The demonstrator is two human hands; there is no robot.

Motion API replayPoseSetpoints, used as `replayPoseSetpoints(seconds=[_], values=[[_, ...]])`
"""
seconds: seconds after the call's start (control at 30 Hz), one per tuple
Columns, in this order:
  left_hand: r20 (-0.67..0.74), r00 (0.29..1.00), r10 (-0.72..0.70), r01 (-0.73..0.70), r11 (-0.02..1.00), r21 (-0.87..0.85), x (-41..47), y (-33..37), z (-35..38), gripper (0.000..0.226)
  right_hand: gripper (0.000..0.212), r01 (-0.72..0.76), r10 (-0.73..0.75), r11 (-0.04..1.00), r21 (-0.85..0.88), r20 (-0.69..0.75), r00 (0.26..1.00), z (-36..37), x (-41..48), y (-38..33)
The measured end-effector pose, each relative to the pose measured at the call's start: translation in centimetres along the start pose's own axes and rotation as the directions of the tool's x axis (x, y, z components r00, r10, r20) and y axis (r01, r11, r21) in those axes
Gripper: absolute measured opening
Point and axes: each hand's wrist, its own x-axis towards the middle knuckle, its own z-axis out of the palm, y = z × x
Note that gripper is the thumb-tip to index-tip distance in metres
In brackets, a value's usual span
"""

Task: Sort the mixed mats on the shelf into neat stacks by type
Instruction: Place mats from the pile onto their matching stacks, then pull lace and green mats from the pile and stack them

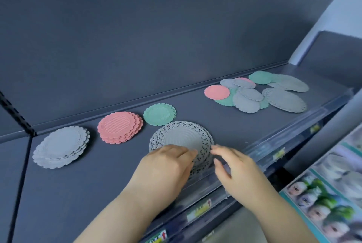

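Observation:
On the dark shelf point(225, 125) lie sorted mats: a grey scalloped stack point(60, 145) at the left, a pink stack point(119, 126) beside it, and a single green mat point(159, 114). In front sits a large grey lace mat point(183, 137). My left hand point(166, 166) rests on its near edge with curled fingers. My right hand point(235, 166) touches its right edge with the fingertips. A mixed pile point(254, 91) of pink, green and grey mats, with large grey lace mats point(286, 99), lies at the far right.
A clear plastic lip point(264, 150) with price tags runs along the shelf's front edge. A dark back panel point(156, 46) rises behind the mats. Printed packages point(323, 203) stand at the lower right.

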Motion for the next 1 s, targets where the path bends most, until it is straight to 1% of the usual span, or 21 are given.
replayPoseSetpoints(seconds=[0.17, 0.27, 0.37, 0.5, 0.6, 0.67, 0.73, 0.83, 1.0], values=[[0.014, 0.998, 0.058, -0.058, 0.998, -0.035, 4.3, 7.0, 3.4, 0.036, 0.030, -0.106, 0.105, 0.994, -0.016, -0.017, 0.994, -4.4, -3.6, 7.1], [0.034, 0.996, 0.082, -0.081, 0.996, -0.045, 6.7, 11.8, 5.6, 0.036, 0.029, -0.179, 0.178, 0.984, -0.005, -0.050, 0.983, -7.0, -6.4, 11.8], [0.057, 0.992, 0.110, -0.107, 0.993, -0.046, 8.7, 16.2, 7.9, 0.037, 0.029, -0.243, 0.242, 0.970, -0.009, -0.049, 0.969, -9.5, -9.3, 16.1], [0.078, 0.990, 0.121, -0.117, 0.992, -0.051, 11.0, 21.3, 11.0, 0.037, 0.029, -0.306, 0.305, 0.952, -0.015, -0.030, 0.952, -12.0, -12.8, 20.9], [0.084, 0.989, 0.121, -0.116, 0.991, -0.068, 12.2, 24.4, 12.7, 0.037, 0.036, -0.324, 0.323, 0.946, -0.008, -0.023, 0.946, -13.2, -14.8, 23.8], [0.090, 0.988, 0.128, -0.122, 0.990, -0.068, 13.0, 26.0, 13.5, 0.038, 0.040, -0.350, 0.350, 0.937, 0.006, -0.023, 0.936, -13.9, -15.7, 25.2], [0.101, 0.986, 0.132, -0.125, 0.989, -0.074, 13.8, 27.0, 14.0, 0.038, 0.043, -0.347, 0.347, 0.938, 0.012, -0.035, 0.937, -14.2, -16.0, 26.3], [0.111, 0.985, 0.131, -0.124, 0.990, -0.069, 15.2, 27.7, 15.0, 0.037, 0.044, -0.362, 0.363, 0.932, 0.022, -0.028, 0.932, -14.7, -15.3, 27.4], [0.113, 0.985, 0.134, -0.128, 0.990, -0.063, 18.9, 27.4, 16.9, 0.038, 0.033, -0.336, 0.336, 0.942, 0.030, -0.007, 0.942, -15.1, -11.8, 30.0]])
